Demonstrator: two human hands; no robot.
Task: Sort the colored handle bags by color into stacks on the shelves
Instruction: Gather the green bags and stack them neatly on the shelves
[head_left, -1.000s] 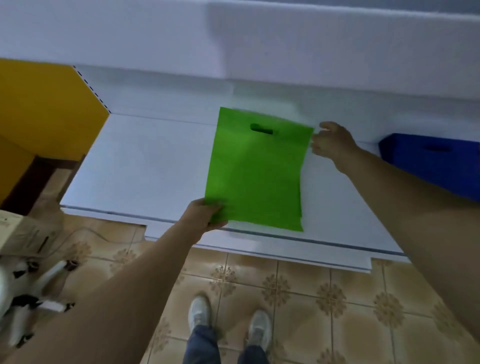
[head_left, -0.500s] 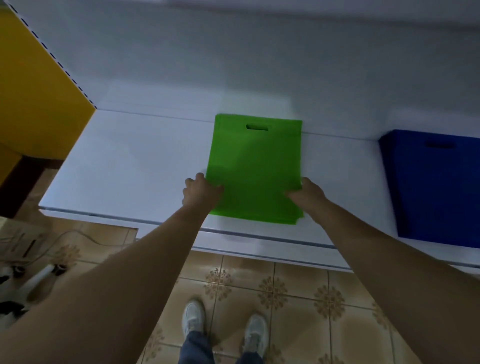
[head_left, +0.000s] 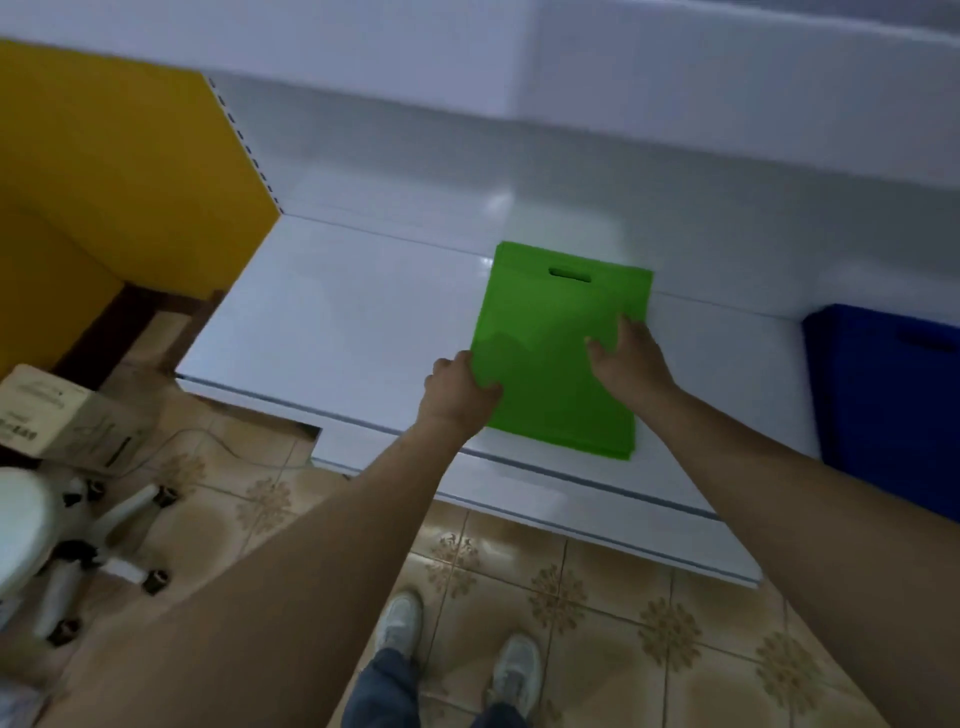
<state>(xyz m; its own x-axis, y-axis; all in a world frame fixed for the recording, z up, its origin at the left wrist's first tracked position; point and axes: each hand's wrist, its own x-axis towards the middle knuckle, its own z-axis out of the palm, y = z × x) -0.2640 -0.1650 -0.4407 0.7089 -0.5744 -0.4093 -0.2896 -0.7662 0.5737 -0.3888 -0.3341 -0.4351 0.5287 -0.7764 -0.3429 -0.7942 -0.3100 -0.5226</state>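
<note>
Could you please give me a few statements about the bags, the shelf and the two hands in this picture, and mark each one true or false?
1. The green bag lies flat on the white shelf. True.
2. The right hand is lifted clear of the green bag. False: it rests on the bag's right part with its fingers spread.
3. The left hand is at the green bag's lower left edge. True.
4. The blue bags lie on top of the green bag. False: they lie apart from it, further right on the same shelf.
5. The green bag's handle slot points toward the person. False: the slot is at the far end, near the back of the shelf.
</note>
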